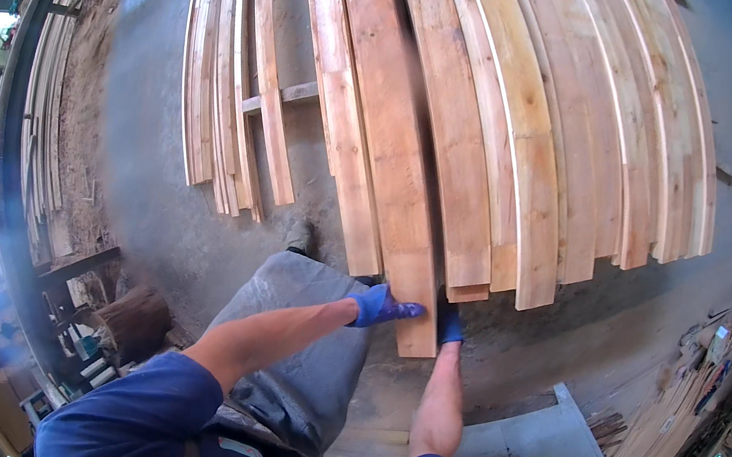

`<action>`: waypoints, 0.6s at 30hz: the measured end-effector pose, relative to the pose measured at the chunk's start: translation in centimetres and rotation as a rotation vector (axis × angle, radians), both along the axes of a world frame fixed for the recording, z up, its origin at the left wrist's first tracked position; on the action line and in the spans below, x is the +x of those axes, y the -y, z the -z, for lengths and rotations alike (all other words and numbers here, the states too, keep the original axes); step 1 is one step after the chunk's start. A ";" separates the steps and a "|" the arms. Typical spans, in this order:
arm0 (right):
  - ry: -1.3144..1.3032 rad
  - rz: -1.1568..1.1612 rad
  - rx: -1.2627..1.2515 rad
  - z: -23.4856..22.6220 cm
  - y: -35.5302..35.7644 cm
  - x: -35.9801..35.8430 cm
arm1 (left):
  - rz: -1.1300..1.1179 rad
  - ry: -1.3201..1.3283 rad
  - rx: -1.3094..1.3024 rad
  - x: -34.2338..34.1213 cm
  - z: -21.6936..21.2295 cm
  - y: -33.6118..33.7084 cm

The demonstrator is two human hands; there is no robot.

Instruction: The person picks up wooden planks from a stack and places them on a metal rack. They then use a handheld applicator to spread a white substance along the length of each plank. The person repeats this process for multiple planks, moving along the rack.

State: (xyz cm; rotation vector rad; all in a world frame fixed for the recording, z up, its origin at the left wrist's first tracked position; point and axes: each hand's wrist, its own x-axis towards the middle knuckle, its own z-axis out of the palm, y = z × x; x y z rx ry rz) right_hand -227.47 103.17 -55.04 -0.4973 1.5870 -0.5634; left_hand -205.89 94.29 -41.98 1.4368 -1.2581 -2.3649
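Many planks (532, 177) lie side by side, ends toward the person. Metal frame (11, 113) at far left: long strips (41, 108) lie along its inner side. Board (399, 158) lies mid-spread, near end projecting past neighbouring planks, between both gloved hands. Left hand (378, 307): gripping left edge, thumb across top face. Right hand (451, 325): at right edge; finger closure hidden, cannot tell.
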 end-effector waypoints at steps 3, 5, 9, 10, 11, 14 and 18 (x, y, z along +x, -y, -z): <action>-0.047 -0.051 -0.006 -2.7 -0.3 1.8 | -0.080 -0.065 0.018 1.6 -2.1 -1.0; -0.251 -0.205 -0.025 -3.7 -1.3 2.4 | -0.164 -0.160 0.027 2.5 -4.4 -1.4; 0.181 0.093 0.080 -4.7 -3.1 2.3 | -0.097 -0.116 0.066 4.6 -9.3 -1.9; 0.340 0.203 0.058 -7.0 -2.8 3.4 | -0.138 -0.133 0.003 5.2 -10.8 -1.7; 0.498 0.305 0.029 -9.3 -2.5 4.3 | -0.128 -0.133 -0.057 6.2 -11.1 -2.1; 0.387 0.106 -0.066 -12.1 -2.3 6.8 | -0.180 -0.110 -0.037 11.1 -15.5 -1.6; 0.410 0.132 -0.021 -18.7 0.3 15.1 | -0.474 -0.125 0.540 21.3 -14.7 -0.3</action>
